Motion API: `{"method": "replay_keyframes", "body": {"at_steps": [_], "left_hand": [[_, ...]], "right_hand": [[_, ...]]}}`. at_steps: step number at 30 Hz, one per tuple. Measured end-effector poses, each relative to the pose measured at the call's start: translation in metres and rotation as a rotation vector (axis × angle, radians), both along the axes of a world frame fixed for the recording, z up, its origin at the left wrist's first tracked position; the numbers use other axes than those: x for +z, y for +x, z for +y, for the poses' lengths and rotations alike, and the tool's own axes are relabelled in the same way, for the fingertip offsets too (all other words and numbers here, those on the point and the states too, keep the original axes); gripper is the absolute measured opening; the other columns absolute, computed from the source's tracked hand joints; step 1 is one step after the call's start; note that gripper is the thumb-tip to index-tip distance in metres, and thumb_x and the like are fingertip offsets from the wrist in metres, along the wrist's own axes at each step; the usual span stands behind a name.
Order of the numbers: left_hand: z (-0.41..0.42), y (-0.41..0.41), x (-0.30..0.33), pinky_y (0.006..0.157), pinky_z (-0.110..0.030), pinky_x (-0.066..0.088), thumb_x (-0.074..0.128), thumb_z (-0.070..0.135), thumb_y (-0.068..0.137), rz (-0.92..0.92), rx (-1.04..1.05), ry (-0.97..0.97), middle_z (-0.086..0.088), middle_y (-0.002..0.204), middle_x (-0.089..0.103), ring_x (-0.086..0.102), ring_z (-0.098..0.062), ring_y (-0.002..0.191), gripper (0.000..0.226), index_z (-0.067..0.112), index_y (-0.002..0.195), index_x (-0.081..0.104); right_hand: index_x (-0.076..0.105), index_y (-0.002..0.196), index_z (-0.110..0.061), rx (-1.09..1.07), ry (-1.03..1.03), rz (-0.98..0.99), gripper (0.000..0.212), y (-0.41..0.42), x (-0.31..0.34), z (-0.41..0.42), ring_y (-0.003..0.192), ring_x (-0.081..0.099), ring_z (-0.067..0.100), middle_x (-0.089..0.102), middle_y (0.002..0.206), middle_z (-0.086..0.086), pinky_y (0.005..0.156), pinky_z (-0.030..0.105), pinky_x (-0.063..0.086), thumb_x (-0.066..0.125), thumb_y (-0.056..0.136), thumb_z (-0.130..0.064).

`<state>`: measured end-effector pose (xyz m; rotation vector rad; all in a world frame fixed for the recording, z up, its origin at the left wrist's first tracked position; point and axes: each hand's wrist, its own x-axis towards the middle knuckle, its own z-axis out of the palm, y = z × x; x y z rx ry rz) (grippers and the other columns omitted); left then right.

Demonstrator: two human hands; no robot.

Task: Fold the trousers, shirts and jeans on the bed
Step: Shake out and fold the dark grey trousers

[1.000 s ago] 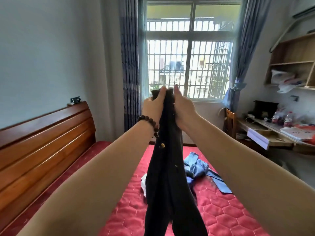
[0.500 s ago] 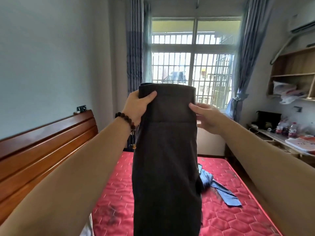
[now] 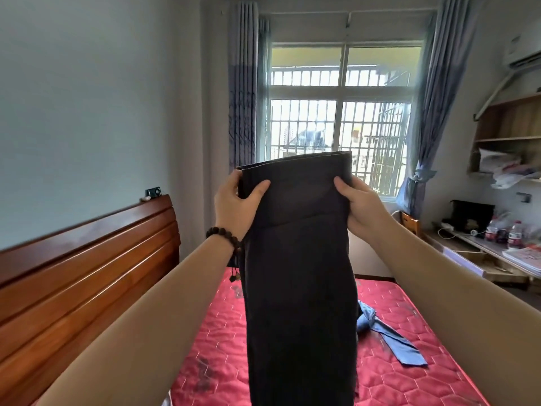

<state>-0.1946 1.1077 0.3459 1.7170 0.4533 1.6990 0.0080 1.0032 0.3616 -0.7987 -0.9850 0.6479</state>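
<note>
A: Where are the dark charcoal cloth trousers (image 3: 298,273)?

B: Held up in the air above the red quilted mattress (image 3: 409,373), hanging straight down. The left hand (image 3: 235,208) pinches the top left corner, thumb in front; the right hand (image 3: 361,208) grips the top right edge.

A: Anything else on the bed?

B: A crumpled light blue shirt (image 3: 389,335) lies on the mattress, right of the trousers.

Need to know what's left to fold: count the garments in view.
2. The dark trousers hang upright from the left hand and right hand; a blue garment lies crumpled on the red mattress behind them. The trousers may hide others.
</note>
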Motion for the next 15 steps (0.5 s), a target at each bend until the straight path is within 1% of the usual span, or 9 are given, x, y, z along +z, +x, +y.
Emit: {"method": "replay_keyframes", "body": {"at_steps": [2, 4, 6, 8, 10, 12, 13, 14, 15], "left_hand": [[0.001, -0.005, -0.001, 0.064, -0.012, 0.051, 0.074, 0.027, 0.082, 0.066, -0.148, -0.080, 0.020, 0.080, 0.070, 0.066, 0.005, 0.078, 0.010, 0.032, 0.086, 0.067], [0.003, -0.012, -0.001, 0.060, -0.010, 0.049, 0.074, 0.025, 0.082, 0.096, -0.164, -0.102, 0.023, 0.072, 0.070, 0.066, 0.007, 0.073, 0.012, 0.035, 0.080, 0.068], [0.005, -0.019, 0.005, 0.059, -0.010, 0.049, 0.075, 0.023, 0.081, 0.034, -0.172, -0.114, 0.022, 0.071, 0.070, 0.067, 0.005, 0.071, 0.013, 0.034, 0.078, 0.068], [0.005, -0.023, 0.013, 0.060, -0.011, 0.051, 0.077, 0.024, 0.079, -0.006, -0.180, -0.101, 0.020, 0.073, 0.072, 0.068, 0.001, 0.073, 0.012, 0.033, 0.075, 0.069], [0.000, -0.024, 0.021, 0.060, -0.010, 0.050, 0.077, 0.026, 0.078, 0.101, -0.161, -0.030, 0.020, 0.071, 0.071, 0.067, 0.004, 0.072, 0.014, 0.035, 0.073, 0.068], [-0.006, -0.020, 0.025, 0.061, -0.011, 0.051, 0.076, 0.026, 0.079, 0.229, -0.158, 0.030, 0.018, 0.072, 0.070, 0.066, 0.006, 0.071, 0.012, 0.034, 0.076, 0.068], [-0.010, -0.018, 0.027, 0.063, -0.012, 0.052, 0.076, 0.025, 0.080, 0.266, -0.165, 0.062, 0.016, 0.075, 0.069, 0.065, 0.007, 0.070, 0.010, 0.032, 0.078, 0.069], [-0.014, -0.016, 0.030, 0.063, -0.012, 0.053, 0.076, 0.024, 0.080, 0.298, -0.172, 0.097, 0.014, 0.077, 0.070, 0.064, 0.008, 0.069, 0.007, 0.029, 0.081, 0.070], [-0.018, -0.015, 0.034, 0.062, -0.012, 0.052, 0.075, 0.024, 0.080, 0.330, -0.176, 0.136, 0.010, 0.078, 0.070, 0.063, 0.009, 0.068, 0.006, 0.026, 0.083, 0.071]], "right_hand": [[0.069, 0.104, -0.014, -0.026, -0.033, -0.036, 0.017, -0.003, 0.000, -0.004, 0.094, 0.070, 0.021, 0.073, 0.104, 0.006, 0.074, 0.028, 0.057, 0.057, 0.094, -0.010], [0.068, 0.108, -0.009, -0.098, -0.089, -0.126, 0.020, -0.005, 0.008, -0.011, 0.090, 0.071, 0.020, 0.074, 0.099, 0.005, 0.072, 0.027, 0.057, 0.064, 0.089, -0.010], [0.069, 0.107, -0.008, -0.155, -0.109, -0.236, 0.028, -0.005, 0.022, -0.022, 0.088, 0.072, 0.020, 0.075, 0.097, 0.005, 0.071, 0.026, 0.057, 0.074, 0.080, -0.011], [0.073, 0.096, -0.014, -0.181, -0.101, -0.284, 0.020, -0.002, 0.030, -0.032, 0.094, 0.070, 0.024, 0.074, 0.099, 0.005, 0.077, 0.030, 0.057, 0.076, 0.076, -0.013], [0.070, 0.103, -0.014, -0.292, -0.224, -0.385, 0.023, -0.004, 0.033, -0.039, 0.101, 0.067, 0.029, 0.073, 0.105, 0.006, 0.087, 0.038, 0.055, 0.075, 0.080, -0.014], [0.055, 0.125, -0.013, -0.570, -0.391, -0.677, 0.053, -0.008, 0.040, -0.046, 0.112, 0.060, 0.024, 0.063, 0.123, 0.006, 0.094, 0.035, 0.048, 0.078, 0.078, -0.023], [0.045, 0.135, -0.017, -0.701, -0.375, -0.849, 0.071, -0.012, 0.049, -0.050, 0.122, 0.051, 0.020, 0.053, 0.134, 0.004, 0.098, 0.030, 0.041, 0.080, 0.075, -0.030], [0.034, 0.144, -0.022, -0.736, -0.311, -1.033, 0.088, -0.021, 0.060, -0.054, 0.130, 0.040, 0.015, 0.042, 0.145, 0.001, 0.102, 0.027, 0.032, 0.082, 0.072, -0.037], [0.024, 0.149, -0.028, -0.671, -0.291, -1.213, 0.101, -0.032, 0.072, -0.056, 0.133, 0.031, 0.008, 0.033, 0.150, -0.006, 0.104, 0.025, 0.026, 0.082, 0.068, -0.044]]}}
